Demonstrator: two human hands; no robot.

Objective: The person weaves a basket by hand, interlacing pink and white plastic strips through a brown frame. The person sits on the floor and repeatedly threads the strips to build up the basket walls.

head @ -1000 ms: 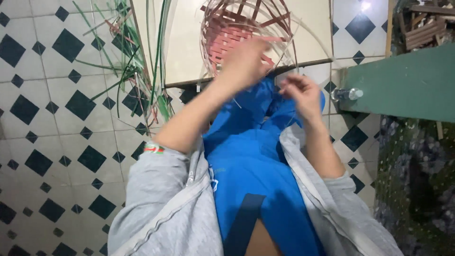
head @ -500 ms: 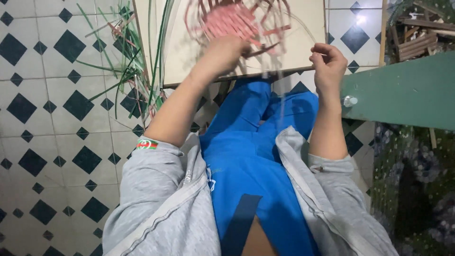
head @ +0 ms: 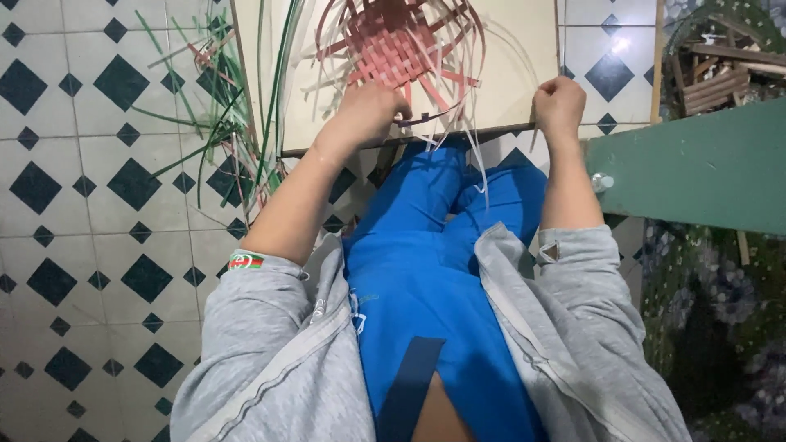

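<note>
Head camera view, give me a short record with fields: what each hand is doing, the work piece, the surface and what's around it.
left hand: left hand closed, resting on the near edge of the woven pink strip mat
right hand: right hand fisted at the board's near edge, seemingly pinching a thin pale strip
work piece: flat weave with loose strip ends fanning outward
surface: pale board
left of board: green and pink strips on the tiled floor
right side: green plank

Tiled floor (head: 90, 205), white with dark diamonds; loose green strips (head: 217, 123) lying left; green board (head: 696, 168) right; stacked wooden sticks (head: 720, 69) beyond.
</note>
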